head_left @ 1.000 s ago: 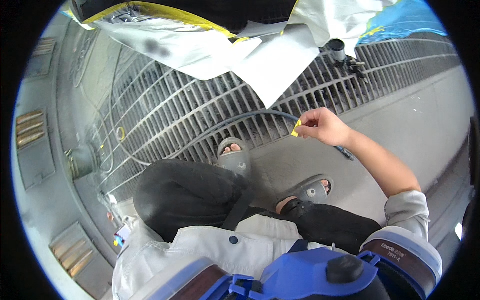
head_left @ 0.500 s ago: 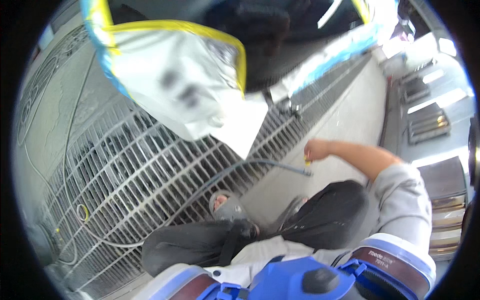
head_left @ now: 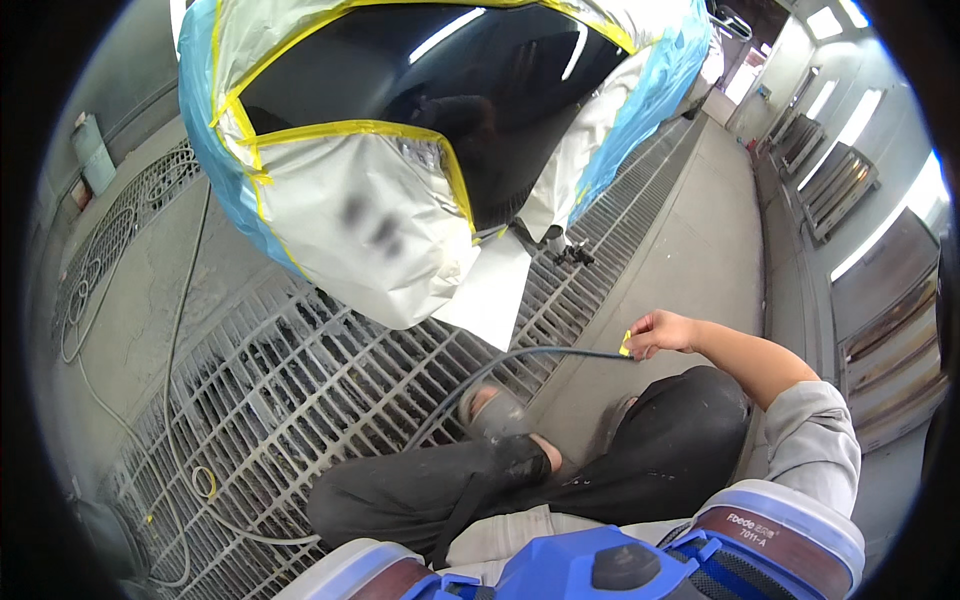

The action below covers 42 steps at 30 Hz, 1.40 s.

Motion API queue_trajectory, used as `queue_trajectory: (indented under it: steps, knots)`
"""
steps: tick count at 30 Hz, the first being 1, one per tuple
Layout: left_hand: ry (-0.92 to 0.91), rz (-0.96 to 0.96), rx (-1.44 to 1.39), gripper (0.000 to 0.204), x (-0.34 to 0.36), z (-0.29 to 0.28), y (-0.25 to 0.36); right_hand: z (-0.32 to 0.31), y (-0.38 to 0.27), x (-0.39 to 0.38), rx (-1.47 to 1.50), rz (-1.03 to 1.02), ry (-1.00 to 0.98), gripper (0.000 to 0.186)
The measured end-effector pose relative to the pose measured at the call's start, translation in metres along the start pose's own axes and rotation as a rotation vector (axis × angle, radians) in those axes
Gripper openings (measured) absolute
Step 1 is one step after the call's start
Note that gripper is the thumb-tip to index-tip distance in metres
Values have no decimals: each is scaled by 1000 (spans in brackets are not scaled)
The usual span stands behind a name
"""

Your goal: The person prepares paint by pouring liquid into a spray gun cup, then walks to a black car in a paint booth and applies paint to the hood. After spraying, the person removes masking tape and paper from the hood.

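Note:
My right hand [head_left: 662, 334] reaches out low at the right, its fingers pinched on a small yellow piece [head_left: 626, 344] that looks like tape. Just below the fingertips runs the end of a grey hose [head_left: 560, 350]; whether the hand touches it I cannot tell. Ahead stands a glossy black car panel [head_left: 400, 75], framed with yellow masking tape [head_left: 350, 128]. White masking paper [head_left: 350, 215], with dark sprayed smudges, covers the area below it, and blue film [head_left: 225, 190] wraps the outer sides. My left hand is out of view.
Beneath the car lies a metal floor grating [head_left: 300, 370], beside a concrete strip [head_left: 690, 240]. A spray gun-like black fitting [head_left: 572, 252] shows under the car's corner. More hoses [head_left: 180, 300] trail at the left. Wall heater panels [head_left: 838, 190] line the right.
The view has tilted up, so more of the masked car shows. My right hand has come down beside the hose end, the yellow piece still in its fingers.

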State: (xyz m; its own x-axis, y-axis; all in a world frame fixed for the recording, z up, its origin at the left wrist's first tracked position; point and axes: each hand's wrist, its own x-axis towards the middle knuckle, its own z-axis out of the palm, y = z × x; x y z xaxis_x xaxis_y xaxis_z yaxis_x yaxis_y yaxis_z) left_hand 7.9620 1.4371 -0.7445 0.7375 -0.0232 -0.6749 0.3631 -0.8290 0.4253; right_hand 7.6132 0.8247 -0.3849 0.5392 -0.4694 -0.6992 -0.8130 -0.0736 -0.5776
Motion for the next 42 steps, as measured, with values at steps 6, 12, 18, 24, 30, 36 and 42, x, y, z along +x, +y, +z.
queue_trajectory:
  steps: [6, 12, 18, 24, 30, 36, 42]
  knots:
    - [14, -17, -91, 61, -9, -5, -23, 86, -35, 23, 63, -299, 4, 20]
    - [17, -36, -179, 60, -23, -10, -52, 120, -120, -19, -51, -525, -215, 16]
    - [34, -72, -274, 60, -38, -12, -80, 124, -179, -40, -297, -704, -202, 13]
    - [71, -116, -372, 59, -63, -14, -112, 125, -193, -33, -377, -733, -220, 14]
    - [124, -187, -471, 59, -92, -7, -139, 106, -176, -22, -321, -682, -200, 16]
    - [187, -279, -566, 59, -120, 2, -159, 78, -136, -26, -270, -625, -94, 16]
    - [242, -346, -717, 58, -146, 10, -169, 74, -105, -26, -66, -610, -100, 16]
